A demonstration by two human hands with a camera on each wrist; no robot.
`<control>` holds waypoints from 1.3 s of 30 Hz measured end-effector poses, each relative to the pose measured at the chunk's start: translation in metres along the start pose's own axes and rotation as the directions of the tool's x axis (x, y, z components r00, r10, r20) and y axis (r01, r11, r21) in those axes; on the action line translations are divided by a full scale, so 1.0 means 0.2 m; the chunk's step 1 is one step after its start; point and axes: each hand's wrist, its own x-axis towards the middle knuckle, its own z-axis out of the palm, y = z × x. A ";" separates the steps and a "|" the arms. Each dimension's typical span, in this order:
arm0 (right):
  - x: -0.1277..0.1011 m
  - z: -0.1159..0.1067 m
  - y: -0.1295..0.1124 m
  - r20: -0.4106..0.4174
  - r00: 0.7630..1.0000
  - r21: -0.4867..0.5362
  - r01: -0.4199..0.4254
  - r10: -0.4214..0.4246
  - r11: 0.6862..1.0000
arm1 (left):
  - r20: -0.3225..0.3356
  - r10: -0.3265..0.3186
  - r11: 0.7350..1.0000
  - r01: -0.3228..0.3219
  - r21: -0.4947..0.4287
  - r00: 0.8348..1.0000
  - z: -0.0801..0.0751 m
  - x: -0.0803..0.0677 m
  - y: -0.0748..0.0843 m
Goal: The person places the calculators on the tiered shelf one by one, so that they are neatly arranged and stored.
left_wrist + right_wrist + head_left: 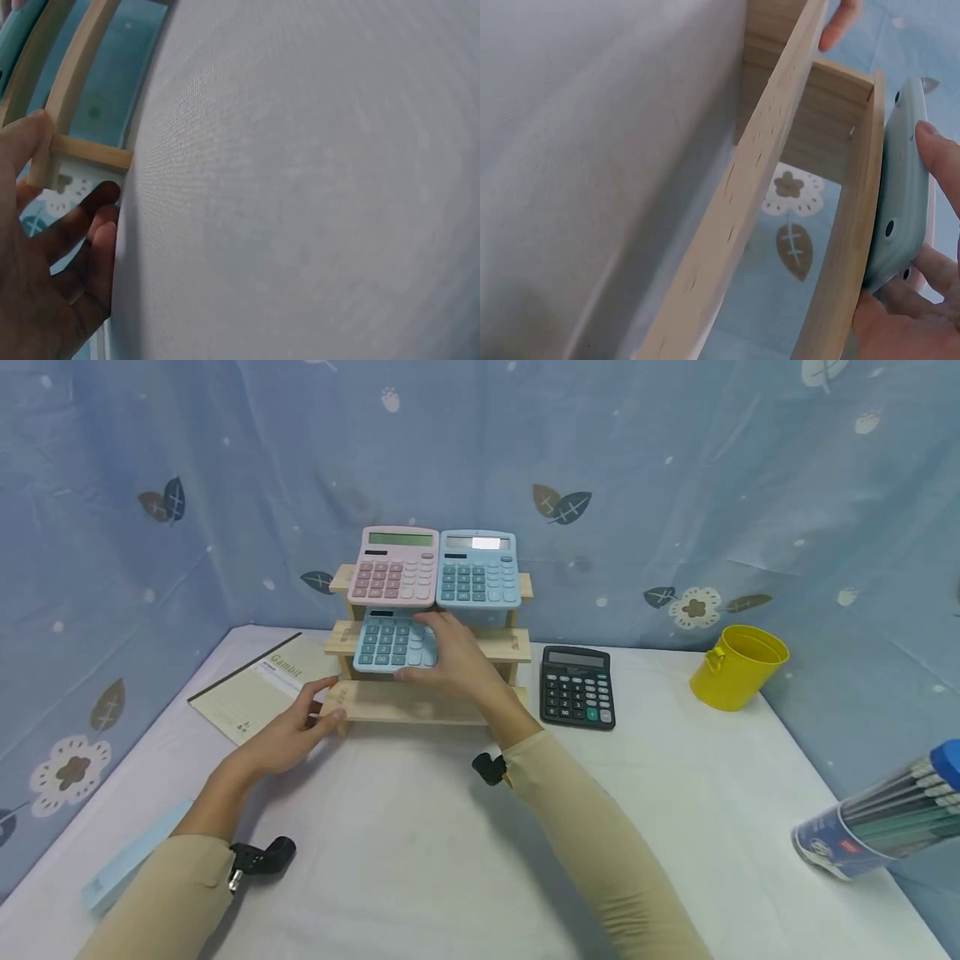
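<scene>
While the right hand (457, 664) reaches forward over the wooden stepped rack (427, 702), its grip is on the blue calculator (393, 642) resting on the rack's middle step: the thumb lies along the calculator's lower edge and the fingers curl over its right side. In the right wrist view the same calculator (900, 187) shows its pale underside with small round feet, lying against a wooden slat, with fingertips (937, 150) on its edge. The left hand (288, 739) sits at about 9 o'clock from the rack's lowest step, thumb and fingers closed in a narrow grip on that step's left end; the left wrist view shows the thumb (26, 139) on top of the slat's corner and the fingers below it.

On the top step, at 12 o'clock from the held calculator, a pink calculator (395, 567) and a second blue calculator (478, 570) lean side by side, touching. A black calculator (577, 687) lies flat on the white bench (420, 860) just at 3 o'clock of the rack. A tan notebook (258, 687) lies at 9 o'clock of the rack, near the left hand. A yellow metal cup (737, 667) stands well apart at 3 o'clock, and a clear tube of pencils (885, 822) lies on its side at the bench's right edge. A pale blue flat box (131, 858) lies beside the left sleeve.
</scene>
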 end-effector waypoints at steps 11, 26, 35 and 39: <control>0.05 0.04 -0.03 -0.004 1.000 0.011 -0.008 0.008 1.000 | -0.013 -0.001 1.000 0.001 -0.001 1.000 0.00 0.00 0.01; 0.09 0.08 -0.05 -0.011 1.000 0.003 0.027 -0.027 1.000 | -0.015 -0.013 1.000 0.013 0.005 1.000 0.01 0.00 0.01; 0.02 0.04 0.00 0.004 0.996 0.011 0.094 -0.094 0.996 | -0.010 -0.022 1.000 0.022 0.000 1.000 0.01 0.00 0.01; -0.04 0.01 0.03 0.003 0.993 0.010 0.118 -0.118 0.993 | -0.010 -0.029 1.000 0.029 0.005 1.000 0.01 0.01 0.01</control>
